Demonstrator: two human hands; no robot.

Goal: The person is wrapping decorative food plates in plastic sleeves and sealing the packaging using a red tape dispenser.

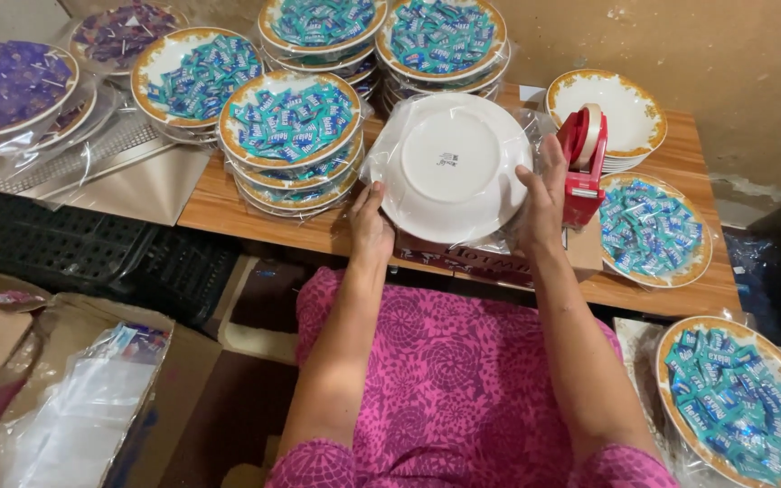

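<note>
With the white plate point(452, 167) turned face-down, my left hand point(370, 228) and right hand point(542, 197) grip its rims, holding clear wrap point(380, 155) taut beside the red tape dispenser point(582, 164).

I see wooden table point(680, 163) along wall. On it: stacks of gold-rimmed plates of teal sweets point(289, 122), wrapped in clear film; stack of empty plates point(621, 108) at right rear; red tape dispenser point(582, 167); single filled plate point(648, 230) near front right edge.

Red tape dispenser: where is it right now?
In the head view, the red tape dispenser stands on the wooden table, right of the upturned white plate, beside the right hand.
</note>
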